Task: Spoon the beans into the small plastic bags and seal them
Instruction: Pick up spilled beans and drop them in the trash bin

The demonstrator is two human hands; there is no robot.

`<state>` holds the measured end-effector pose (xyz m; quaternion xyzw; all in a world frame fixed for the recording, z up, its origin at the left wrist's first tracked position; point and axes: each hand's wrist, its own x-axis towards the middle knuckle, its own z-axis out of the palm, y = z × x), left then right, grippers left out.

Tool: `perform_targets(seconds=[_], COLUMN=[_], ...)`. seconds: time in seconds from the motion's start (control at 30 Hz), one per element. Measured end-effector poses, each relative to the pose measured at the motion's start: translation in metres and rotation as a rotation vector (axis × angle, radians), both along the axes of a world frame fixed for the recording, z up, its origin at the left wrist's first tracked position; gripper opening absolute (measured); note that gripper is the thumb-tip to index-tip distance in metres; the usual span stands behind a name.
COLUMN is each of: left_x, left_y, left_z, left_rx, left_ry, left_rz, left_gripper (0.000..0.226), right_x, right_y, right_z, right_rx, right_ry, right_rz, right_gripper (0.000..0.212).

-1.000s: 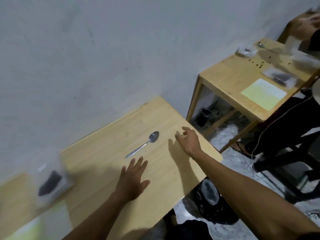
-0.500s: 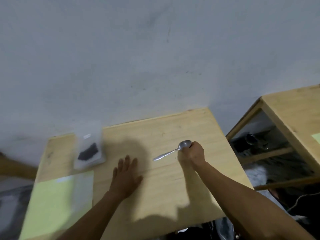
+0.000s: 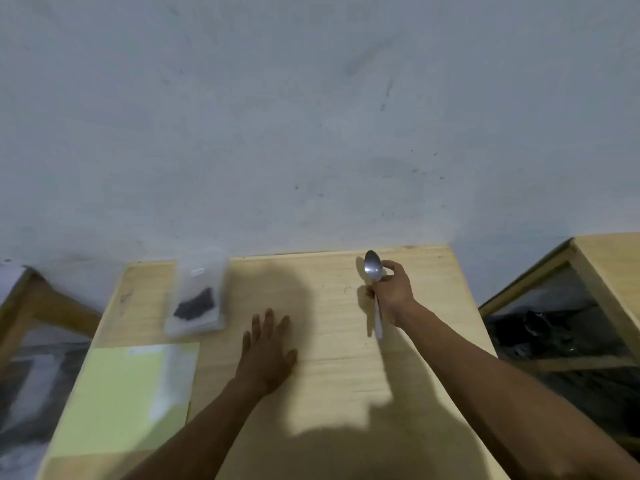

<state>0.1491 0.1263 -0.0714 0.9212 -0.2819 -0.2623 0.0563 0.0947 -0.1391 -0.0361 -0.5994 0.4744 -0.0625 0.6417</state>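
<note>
The task is judged barely begun: nothing has been spooned or sealed. The spoon (image 3: 373,271) is gripped by the right hand (image 3: 393,292), bowl upward, right of centre. The left hand (image 3: 268,355) lies flat, fingers straight, on the desk (image 3: 332,375). The bag of beans (image 3: 197,292) lies left, well apart from both.

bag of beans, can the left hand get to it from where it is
Probably yes: the left hand lies flat on the table, and only bare wood separates it from the bag of beans.

Spoon (image 3: 373,268) in right hand (image 3: 391,292), left hand (image 3: 266,355) flat on table (image 3: 329,375).
</note>
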Motion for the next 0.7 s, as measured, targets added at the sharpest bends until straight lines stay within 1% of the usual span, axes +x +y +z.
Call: perform_targets(seconds=[0.17,0.23,0.3,0.47,0.57,0.7], left_x=[0.009,0.013,0.017,0.019,0.019,0.021], left_y=[-0.006,-0.008,-0.009,-0.010,-0.008,-0.006], left_z=[-0.003,-0.003,-0.003,-0.004,-0.005,-0.006], left_rx=[0.030,0.031,0.025,0.055,0.054,0.044], left_ry=[-0.010,-0.008,0.001,0.035,0.045,0.046], left_rz=[0.003,0.009,0.016,0.015,0.010,0.004], left_gripper=[0.068,0.068,0.069,0.073,0.074,0.075], right_x=[0.018,0.024,0.029,0.038,0.037,0.036], right_y=[-0.011,-0.013,-0.012,-0.016,-0.022,-0.028], right_z=[-0.008,-0.011,-0.012,-0.014,-0.018,-0.027], right_rx=[-0.176,-0.207,-0.211,-0.232,-0.271,-0.354], right_ry=[0.146,0.178,0.188,0.206,0.218,0.246], right_rz=[-0.057,-0.070,-0.114,-0.135,-0.077,-0.021], right_gripper=[0.028,0.019,0.014,0.020,0.013,0.013])
